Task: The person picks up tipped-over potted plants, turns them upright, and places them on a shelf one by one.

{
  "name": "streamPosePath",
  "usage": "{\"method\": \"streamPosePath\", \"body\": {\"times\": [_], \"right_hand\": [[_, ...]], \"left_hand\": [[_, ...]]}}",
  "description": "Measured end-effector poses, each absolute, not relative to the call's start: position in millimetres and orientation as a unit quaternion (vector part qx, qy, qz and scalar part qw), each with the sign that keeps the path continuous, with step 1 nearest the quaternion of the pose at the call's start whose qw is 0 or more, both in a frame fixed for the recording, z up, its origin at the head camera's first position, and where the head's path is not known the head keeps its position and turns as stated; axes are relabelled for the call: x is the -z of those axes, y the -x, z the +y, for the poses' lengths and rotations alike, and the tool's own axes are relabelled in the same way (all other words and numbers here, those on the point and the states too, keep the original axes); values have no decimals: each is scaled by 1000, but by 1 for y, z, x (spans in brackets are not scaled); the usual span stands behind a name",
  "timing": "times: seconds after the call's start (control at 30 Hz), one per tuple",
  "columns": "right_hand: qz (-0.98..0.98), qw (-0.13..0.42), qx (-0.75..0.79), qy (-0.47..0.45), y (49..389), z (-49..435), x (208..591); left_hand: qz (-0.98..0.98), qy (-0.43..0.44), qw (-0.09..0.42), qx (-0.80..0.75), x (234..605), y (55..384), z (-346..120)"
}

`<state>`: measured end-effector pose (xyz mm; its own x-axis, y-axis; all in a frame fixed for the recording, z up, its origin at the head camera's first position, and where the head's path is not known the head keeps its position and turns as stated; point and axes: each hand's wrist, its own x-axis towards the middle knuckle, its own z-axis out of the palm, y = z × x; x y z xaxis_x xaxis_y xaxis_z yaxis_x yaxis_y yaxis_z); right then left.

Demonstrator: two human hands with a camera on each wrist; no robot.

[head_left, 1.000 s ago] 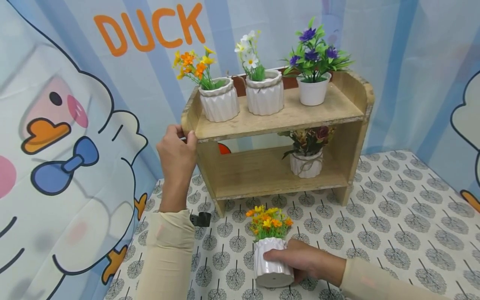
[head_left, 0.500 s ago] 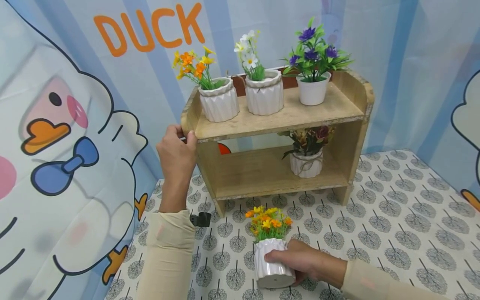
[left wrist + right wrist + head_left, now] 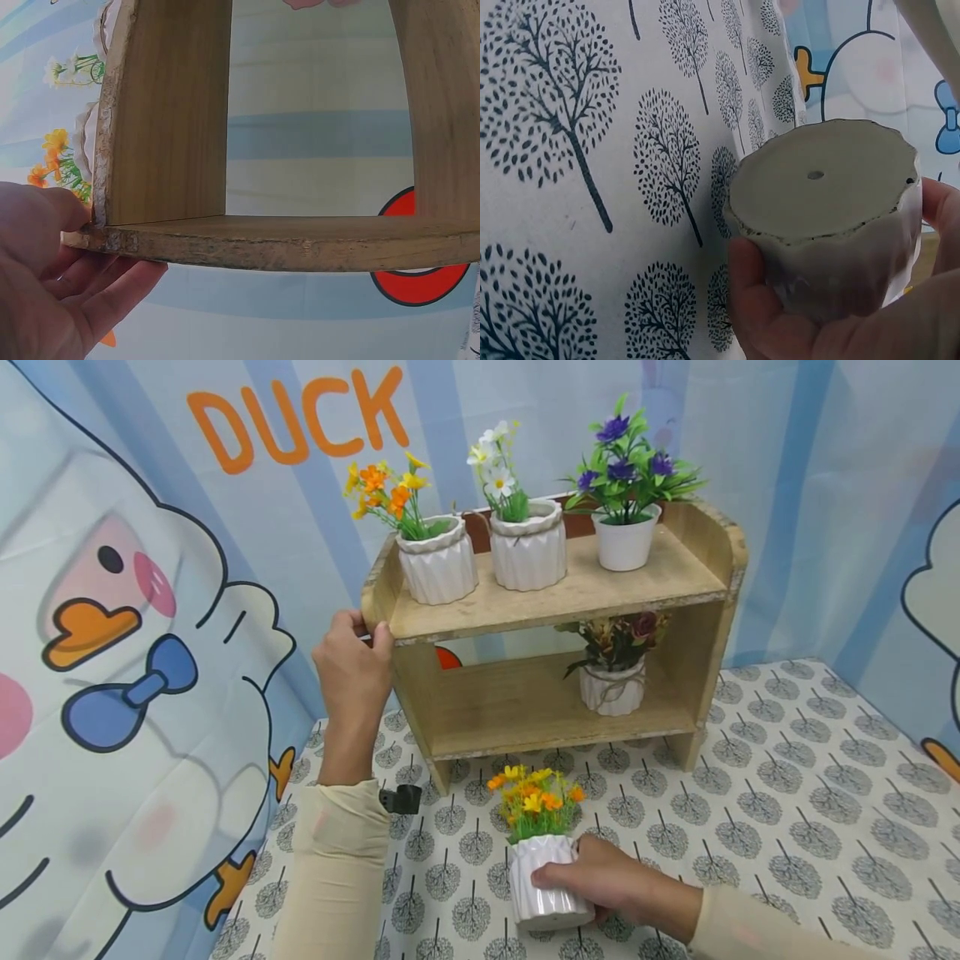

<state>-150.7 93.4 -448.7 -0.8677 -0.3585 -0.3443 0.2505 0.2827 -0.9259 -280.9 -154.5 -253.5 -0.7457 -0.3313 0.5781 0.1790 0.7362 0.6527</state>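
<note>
My left hand (image 3: 354,668) grips the left upright of a two-tier wooden shelf (image 3: 558,610), thumb at the front edge and fingers behind the outer side. In the left wrist view its fingers (image 3: 124,292) wrap the board's corner. My right hand (image 3: 615,877) holds a white fluted flowerpot (image 3: 543,885) of yellow and orange flowers (image 3: 534,797) in front of the shelf, thumb across its near side. The right wrist view shows the pot's flat underside (image 3: 821,199) with a small hole, fingers curled round its wall and the flowers mostly hidden.
On the top shelf stand a pot of orange flowers (image 3: 438,564), a pot of white flowers (image 3: 528,547) and a pot of purple flowers (image 3: 625,539). A twine-tied pot (image 3: 611,689) sits on the lower tier at right. A tree-print cloth (image 3: 787,827) covers the table; a duck-print curtain hangs behind.
The pot in my right hand has tipped slightly, so less of its underside shows in the head view. My left hand stays on the shelf.
</note>
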Motion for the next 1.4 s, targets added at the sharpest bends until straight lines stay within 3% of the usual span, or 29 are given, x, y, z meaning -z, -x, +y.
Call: {"method": "streamPosePath", "body": {"times": [0.9,1.4], "right_hand": [[846,72,522,85,146,85,418],[874,-19,475,98,154,80,423]], "left_hand": [[-865,-47,349,357,253,280,-153],[-861,-43,353,364,253,280,-155]]}}
